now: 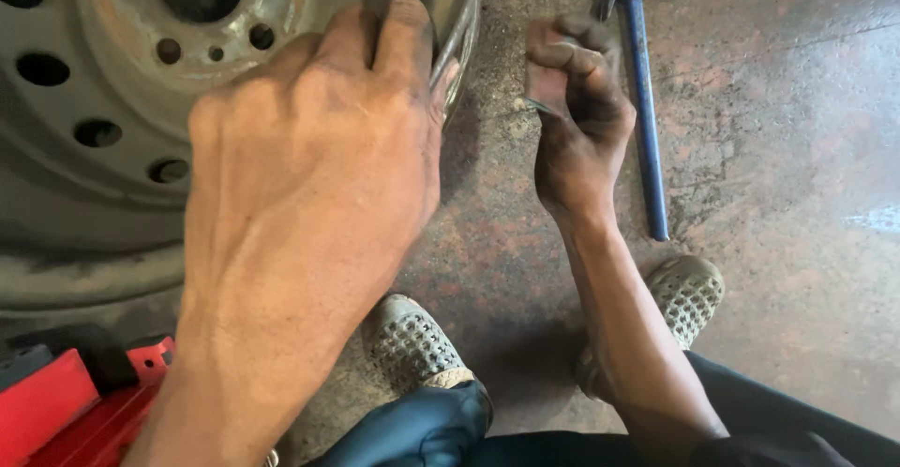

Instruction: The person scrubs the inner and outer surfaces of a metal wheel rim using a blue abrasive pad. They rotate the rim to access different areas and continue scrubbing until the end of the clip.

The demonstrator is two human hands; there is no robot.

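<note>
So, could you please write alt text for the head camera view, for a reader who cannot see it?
A person's left hand grips the rim of a grey steel wheel lying on a stained concrete floor, while the grimy right hand pinches something small. A blue metal hammer lies nearby, a red tool at lower left.

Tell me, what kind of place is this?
Probably a tyre or car repair workshop. A bare grey steel wheel rim lies on the stained concrete floor, a blue metal hammer lies beside it, and the grimy left hand grips the rim's edge.
</note>
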